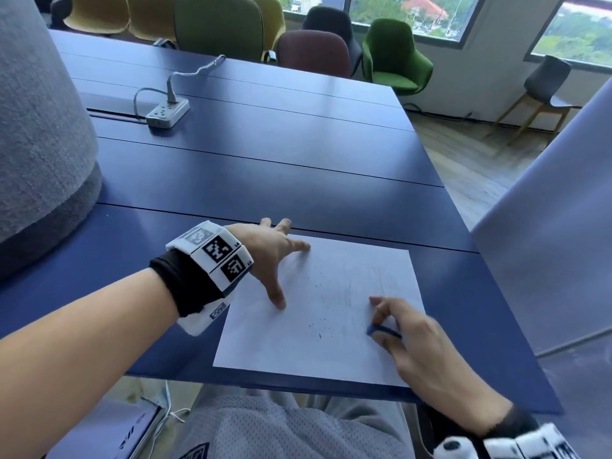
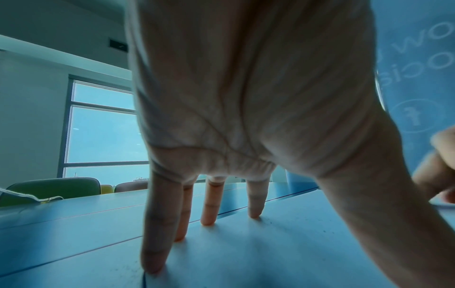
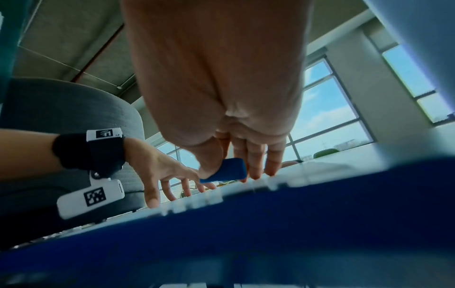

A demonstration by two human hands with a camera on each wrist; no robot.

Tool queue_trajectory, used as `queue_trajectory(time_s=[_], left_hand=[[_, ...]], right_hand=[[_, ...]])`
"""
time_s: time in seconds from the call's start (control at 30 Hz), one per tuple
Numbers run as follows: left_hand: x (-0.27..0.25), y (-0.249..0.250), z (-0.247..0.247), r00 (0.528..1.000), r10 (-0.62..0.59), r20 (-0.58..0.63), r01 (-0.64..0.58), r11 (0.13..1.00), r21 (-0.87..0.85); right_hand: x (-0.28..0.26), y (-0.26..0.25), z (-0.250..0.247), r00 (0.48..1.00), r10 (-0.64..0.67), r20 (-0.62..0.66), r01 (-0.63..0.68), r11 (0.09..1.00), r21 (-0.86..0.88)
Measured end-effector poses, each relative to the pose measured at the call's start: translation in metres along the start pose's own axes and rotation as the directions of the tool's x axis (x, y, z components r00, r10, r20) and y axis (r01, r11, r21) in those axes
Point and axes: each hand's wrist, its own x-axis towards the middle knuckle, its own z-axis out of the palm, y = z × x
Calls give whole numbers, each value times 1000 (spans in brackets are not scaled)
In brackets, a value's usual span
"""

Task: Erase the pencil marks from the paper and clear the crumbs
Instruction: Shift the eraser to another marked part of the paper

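Left hand (image 1: 276,256) spread on paper (image 1: 298,339); right hand (image 1: 414,339) pinches eraser (image 1: 381,331)

Left hand (image 1: 276,256) splayed, right hand (image 1: 402,329) pinching

Matt white paper (image 1: 318,313) lies on a smooth, faintly glossy blue table (image 1: 265,167), beside a rough grey cloth chair (image 1: 39,127)

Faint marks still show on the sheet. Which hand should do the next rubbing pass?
Right. The right hand already pinches the blue eraser beside the faint pencil marks. The left hand is spread flat, fingers pinning the paper; best kept there.
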Motion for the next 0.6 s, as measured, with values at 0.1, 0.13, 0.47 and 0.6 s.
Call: queue_trajectory(time_s=[0.1, 0.13, 0.47, 0.6], left_hand=[[1, -3, 3, 1000, -11, -13, 11, 1000, -19], [1, -4, 3, 1000, -18, -14, 18, 999, -26], [-53, 68, 43, 974, 83, -209, -96, 994, -56], [-47, 120, 86, 941, 143, -306, -196, 969, -150]], right_hand=[[-15, 14, 17, 998, -52, -20, 51, 998, -35], [-16, 17, 20, 996, -60, -58, 58, 998, -40], [-13, 24, 24, 991, 47, -125, -39, 997, 68], [-11, 25, 24, 988, 32, -148, -19, 996, 85]])
